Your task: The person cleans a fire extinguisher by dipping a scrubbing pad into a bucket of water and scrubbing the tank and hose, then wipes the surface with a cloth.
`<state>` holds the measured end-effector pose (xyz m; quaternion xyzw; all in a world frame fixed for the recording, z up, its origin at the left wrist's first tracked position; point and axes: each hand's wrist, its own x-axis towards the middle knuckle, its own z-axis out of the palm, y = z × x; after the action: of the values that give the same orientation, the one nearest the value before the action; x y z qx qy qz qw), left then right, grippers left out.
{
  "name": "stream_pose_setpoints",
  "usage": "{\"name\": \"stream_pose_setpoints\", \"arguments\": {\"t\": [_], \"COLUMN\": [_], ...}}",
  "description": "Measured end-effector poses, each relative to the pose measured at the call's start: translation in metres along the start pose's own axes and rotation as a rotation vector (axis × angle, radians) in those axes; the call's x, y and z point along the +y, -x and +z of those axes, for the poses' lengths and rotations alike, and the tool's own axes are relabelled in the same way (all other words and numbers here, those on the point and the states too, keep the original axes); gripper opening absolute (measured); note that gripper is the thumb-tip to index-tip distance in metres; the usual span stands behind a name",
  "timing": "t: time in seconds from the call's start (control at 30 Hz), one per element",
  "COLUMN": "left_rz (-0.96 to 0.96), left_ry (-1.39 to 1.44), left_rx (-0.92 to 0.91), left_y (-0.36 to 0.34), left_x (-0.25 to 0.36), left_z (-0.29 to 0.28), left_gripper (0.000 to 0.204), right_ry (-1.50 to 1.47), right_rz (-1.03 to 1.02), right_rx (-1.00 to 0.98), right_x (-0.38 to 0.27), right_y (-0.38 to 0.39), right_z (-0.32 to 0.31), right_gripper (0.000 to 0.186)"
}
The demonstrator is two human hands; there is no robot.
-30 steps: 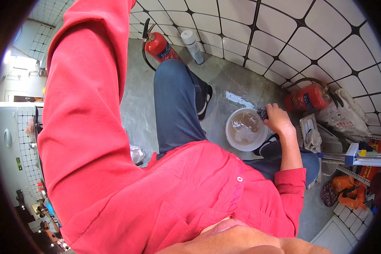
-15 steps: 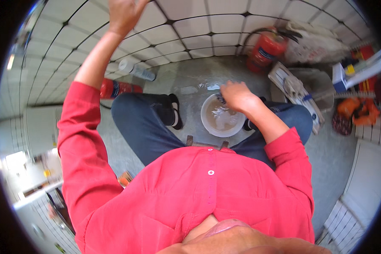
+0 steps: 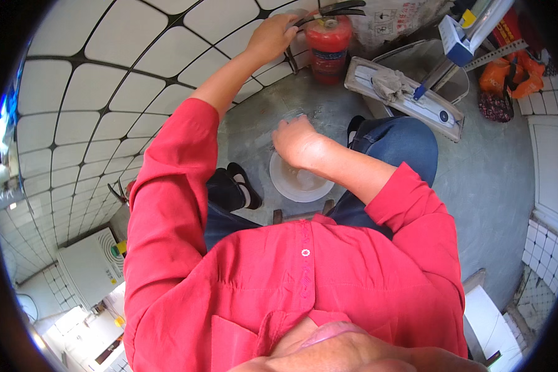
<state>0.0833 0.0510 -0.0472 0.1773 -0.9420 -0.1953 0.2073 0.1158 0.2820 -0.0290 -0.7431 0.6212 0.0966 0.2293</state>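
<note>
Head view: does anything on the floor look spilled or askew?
Yes: wet-looking glints mark the floor beyond the bucket, possibly splashes. The long framed panel sits slanted, with a crumpled grey cloth on it.

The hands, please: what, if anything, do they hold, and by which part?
The left hand perhaps grips the black hose of the red extinguisher; whether the right hand holds anything cannot be told.

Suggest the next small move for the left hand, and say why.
Probably close the left hand around the upper part of the red fire extinguisher to steady it: the fingers are right up at its top, while the right hand is over the white tub.
</note>
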Motion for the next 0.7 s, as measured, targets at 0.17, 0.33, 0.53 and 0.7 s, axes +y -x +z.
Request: {"name": "stream_pose_setpoints", "arguments": {"t": [0.17, 0.33, 0.53, 0.7], "left_rz": [-0.066, -0.062, -0.147, -0.088], "left_ry": [-0.030, 0.001, 0.034, 0.248], "left_rx": [-0.046, -0.097, -0.181, -0.206], "left_y": [-0.044, -0.066, -0.082, -0.076], "left_x": [-0.008, -0.001, 0.023, 0.029], "left_z": [0.046, 0.062, 0.050, 0.049], "left_gripper": [0.047, 0.062, 0.048, 0.047], "right_ry": [-0.005, -0.021, 0.002, -0.012], "right_rz": [0.015, 0.031, -0.036, -0.028], "right_rx": [-0.030, -0.131, -0.097, -0.100], "right_x": [0.004, 0.004, 0.008, 0.007], "right_y": [0.004, -0.001, 0.006, 0.002], "right_z": [-0.010, -0.013, -0.016, -0.015], "right_gripper": [0.039, 0.049, 0.040, 0.040]}}
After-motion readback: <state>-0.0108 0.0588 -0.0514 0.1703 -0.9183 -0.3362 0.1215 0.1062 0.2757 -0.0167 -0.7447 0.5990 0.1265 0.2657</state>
